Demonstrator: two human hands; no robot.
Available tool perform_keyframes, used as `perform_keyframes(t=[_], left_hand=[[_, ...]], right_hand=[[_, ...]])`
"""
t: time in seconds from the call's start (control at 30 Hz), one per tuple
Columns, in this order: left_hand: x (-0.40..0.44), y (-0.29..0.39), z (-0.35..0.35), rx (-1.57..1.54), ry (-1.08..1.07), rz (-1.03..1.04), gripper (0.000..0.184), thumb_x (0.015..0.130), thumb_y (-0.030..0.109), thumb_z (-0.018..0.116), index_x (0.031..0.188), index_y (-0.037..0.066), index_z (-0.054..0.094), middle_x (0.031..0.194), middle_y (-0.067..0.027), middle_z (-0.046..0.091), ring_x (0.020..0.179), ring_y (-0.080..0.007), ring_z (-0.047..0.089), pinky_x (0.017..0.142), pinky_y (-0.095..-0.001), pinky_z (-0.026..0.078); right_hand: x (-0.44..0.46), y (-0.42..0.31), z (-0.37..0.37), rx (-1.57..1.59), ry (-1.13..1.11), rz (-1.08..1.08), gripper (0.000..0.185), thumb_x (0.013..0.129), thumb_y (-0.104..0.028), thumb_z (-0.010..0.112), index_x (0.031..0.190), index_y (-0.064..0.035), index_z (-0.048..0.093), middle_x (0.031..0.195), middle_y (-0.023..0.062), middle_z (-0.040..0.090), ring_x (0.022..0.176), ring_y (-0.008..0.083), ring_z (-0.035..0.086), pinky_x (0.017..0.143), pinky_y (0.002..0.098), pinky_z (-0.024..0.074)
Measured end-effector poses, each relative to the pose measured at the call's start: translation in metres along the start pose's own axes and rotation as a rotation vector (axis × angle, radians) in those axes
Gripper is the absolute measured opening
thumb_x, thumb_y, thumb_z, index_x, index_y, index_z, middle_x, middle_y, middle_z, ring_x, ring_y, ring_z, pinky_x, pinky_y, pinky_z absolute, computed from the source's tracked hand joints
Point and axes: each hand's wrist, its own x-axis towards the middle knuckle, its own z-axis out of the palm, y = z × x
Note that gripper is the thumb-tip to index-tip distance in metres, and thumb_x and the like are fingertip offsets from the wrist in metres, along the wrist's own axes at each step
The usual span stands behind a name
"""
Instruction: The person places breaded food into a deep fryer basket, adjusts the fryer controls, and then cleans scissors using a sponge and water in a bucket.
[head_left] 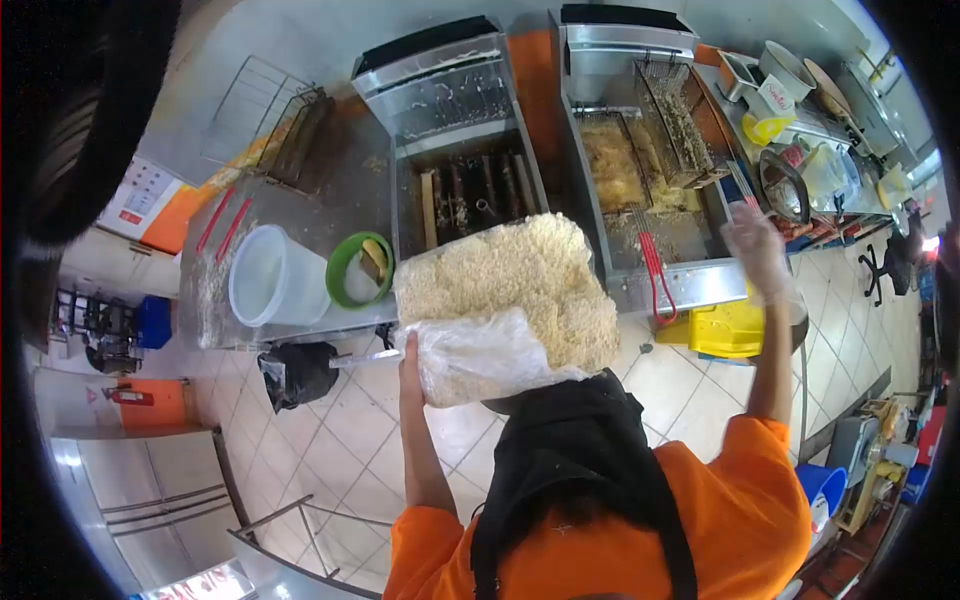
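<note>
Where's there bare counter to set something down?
Best patch: grey steel left counter, between the black wire rack, round green plastic bowl and left steel fryer; lightly crumb-dusted. Crowded: right steel counter, with containers and clear plastic bags. The big pale crumb load covers the left fryer's front edge.

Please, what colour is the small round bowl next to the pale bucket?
The bowl is green; the head view shows it best.

A red fire extinguisher (131,397) is near the steel refrigerator (150,485).
</note>
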Motion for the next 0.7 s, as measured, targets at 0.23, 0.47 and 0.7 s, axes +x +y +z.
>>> perform_keyframes(t=[0.23,0.47,0.7], left_hand=[[0.012,-0.006,-0.015,0.033,-0.023,-0.11,0.075,0.092,0.056,0.048,0.136,-0.004,0.041,0.128,-0.0179,0.055,0.115,-0.0288,0.057,0.098,-0.038,0.046],[0.013,-0.01,-0.015,0.068,0.058,-0.032,0.092,0.082,0.064,0.057,0.124,-0.017,0.048,0.116,-0.0239,0.061,0.101,-0.0292,0.064,0.087,-0.0376,0.052],[0.009,-0.004,-0.013,0.079,0.074,-0.037,0.089,0.083,0.061,0.06,0.125,-0.017,0.048,0.117,-0.0228,0.06,0.103,-0.0285,0.062,0.089,-0.0364,0.05]], right_hand=[[-0.061,-0.093,0.155,-0.13,-0.838,0.018,0.064,0.083,-0.039,0.065,0.135,-0.006,0.047,0.137,0.0166,0.046,0.132,0.0294,0.039,0.112,0.0366,0.0276],[-0.064,-0.083,0.18,-0.227,-0.743,-0.05,0.056,0.081,-0.039,0.067,0.122,-0.0033,0.053,0.123,0.02,0.052,0.117,0.0366,0.047,0.103,0.0409,0.036],[-0.066,-0.104,0.179,-0.256,-0.73,0.109,0.052,0.081,-0.031,0.067,0.123,-0.0041,0.052,0.124,0.0224,0.051,0.113,0.0385,0.053,0.098,0.0438,0.0412]])
